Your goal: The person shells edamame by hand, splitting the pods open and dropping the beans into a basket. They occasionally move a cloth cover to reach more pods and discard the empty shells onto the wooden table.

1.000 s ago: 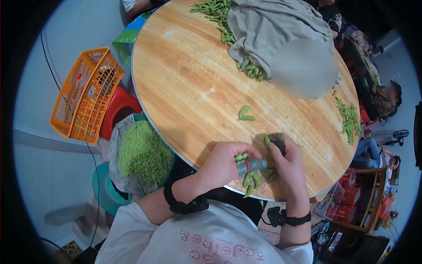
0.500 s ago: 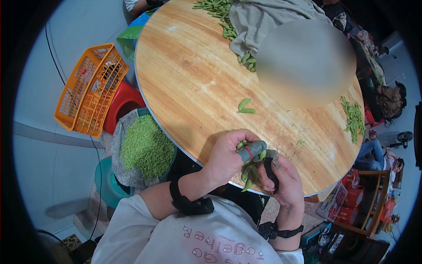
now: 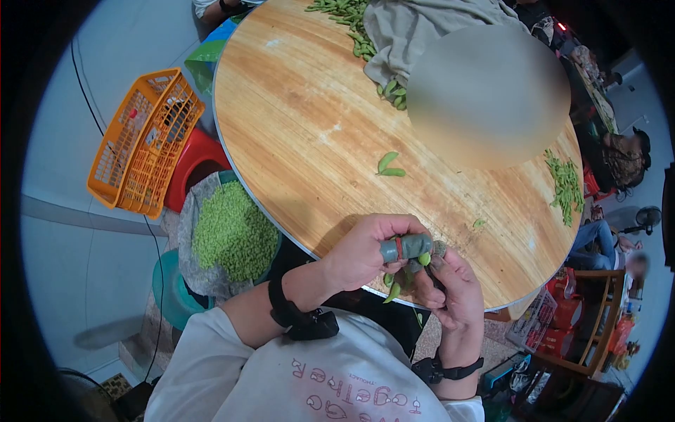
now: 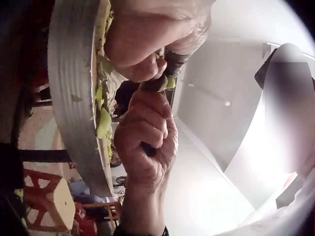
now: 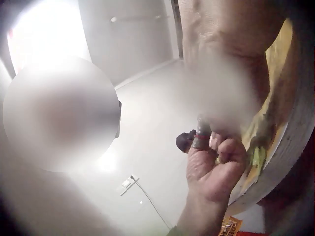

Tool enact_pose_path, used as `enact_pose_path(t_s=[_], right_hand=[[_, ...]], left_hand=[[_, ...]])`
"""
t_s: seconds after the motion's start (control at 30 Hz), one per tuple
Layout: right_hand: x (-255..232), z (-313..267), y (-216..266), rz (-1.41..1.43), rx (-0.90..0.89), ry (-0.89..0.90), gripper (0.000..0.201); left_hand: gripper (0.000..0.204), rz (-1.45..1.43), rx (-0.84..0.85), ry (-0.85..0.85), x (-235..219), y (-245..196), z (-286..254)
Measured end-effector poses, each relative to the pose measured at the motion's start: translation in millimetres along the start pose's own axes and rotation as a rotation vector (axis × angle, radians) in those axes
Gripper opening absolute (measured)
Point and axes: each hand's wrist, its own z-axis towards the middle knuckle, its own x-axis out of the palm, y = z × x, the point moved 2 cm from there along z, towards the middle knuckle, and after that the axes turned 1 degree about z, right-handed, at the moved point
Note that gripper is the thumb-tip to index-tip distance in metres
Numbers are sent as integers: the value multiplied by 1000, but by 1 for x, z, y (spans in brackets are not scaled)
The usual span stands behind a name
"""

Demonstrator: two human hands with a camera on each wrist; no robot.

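Observation:
At the near edge of the round wooden table [image 3: 302, 169], both hands meet over a green soybean pod [image 3: 424, 259]. My left hand [image 3: 365, 246] pinches it, its thumb wrapped in a grey-green cover [image 3: 408, 247] with a red band. From the other side, my right hand [image 3: 457, 288] grips the pod between dark-covered fingertips. Its other fingers curl around something black, mostly hidden, in the left wrist view. Loose pods [image 3: 392, 292] lie just beneath the hands, partly covered by them. Two more pods [image 3: 390, 167] rest farther in on the table.
Shelled green beans [image 3: 235, 232] fill a cloth-lined container left of the table. Beyond are an orange basket [image 3: 133, 151] and a red stool [image 3: 193, 158]. A grey cloth [image 3: 408, 35] covers pods at the far side; thin green pieces [image 3: 564, 186] lie at right.
The hands were apart, then came together over the pod. The right hand moved in from the right with its fingers curling, and the left thumb now presses beside it.

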Motion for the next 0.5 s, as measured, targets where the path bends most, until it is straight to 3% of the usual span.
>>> enact_pose_path(t_s=[0.07,0.13,0.2,0.23,0.27,0.33,0.4,0.47,0.5], right_hand=[[0,2,-2,69,19,15,14],[-4,9,-4,-318,-140,-132,12],[-4,17,-7,-421,-217,-161,12],[-2,19,-5,-521,-297,-191,11],[-1,22,-1,-525,-296,-187,11],[5,27,9,-226,-82,-117,13],[13,37,20,-225,-61,-106,15],[12,51,27,-462,0,-89,16],[11,63,35,-634,-28,-85,17]], left_hand=[[8,28,-7,-68,5,-2,-1],[8,56,-13,-135,11,-4,0],[11,546,197,-252,13,-11,0],[11,543,201,-256,10,-11,0],[13,538,196,-278,5,-9,0],[15,526,194,-302,3,-15,-1],[17,643,320,-410,4,-27,-5],[19,681,317,-454,-9,-29,-4],[19,512,283,-466,-17,-29,-4]])
